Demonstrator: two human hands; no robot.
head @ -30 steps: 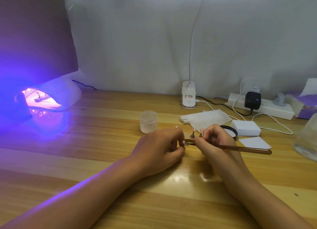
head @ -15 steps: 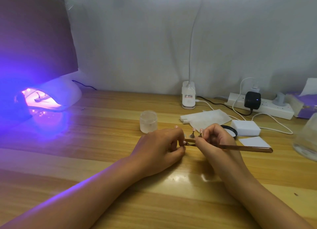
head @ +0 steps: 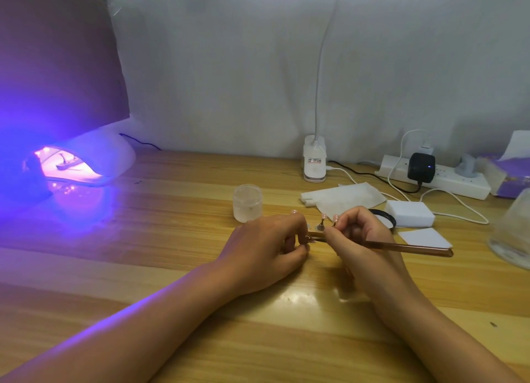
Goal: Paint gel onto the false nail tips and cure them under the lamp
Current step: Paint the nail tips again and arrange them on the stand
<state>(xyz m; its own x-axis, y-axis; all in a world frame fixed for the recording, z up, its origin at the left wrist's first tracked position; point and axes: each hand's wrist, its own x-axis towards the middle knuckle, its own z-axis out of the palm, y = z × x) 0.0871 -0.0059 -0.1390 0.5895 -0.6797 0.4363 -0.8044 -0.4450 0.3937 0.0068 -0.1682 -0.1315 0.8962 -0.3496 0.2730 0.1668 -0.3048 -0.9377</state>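
On the wooden table (head: 160, 271), just in front of the gel jar (head: 247, 202): pinching a false nail tip (head: 312, 241) in the curled left hand (head: 266, 245), gripping the brush (head: 415, 249) pen-style in the right hand (head: 358, 239), bristle end right at that tip. Got two more tips (head: 323, 217) upright on little holders just behind. Far left, glowing purple, the curing lamp (head: 114, 156).

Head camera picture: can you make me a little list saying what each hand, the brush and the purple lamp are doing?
left hand: pinches a small piece, probably a nail tip
right hand: grips the brush, its tip at the small piece
lamp: far left, glowing purple, something inside
jar: upright, behind the left hand
standing nail tips: on little stands, behind the gap between the hands
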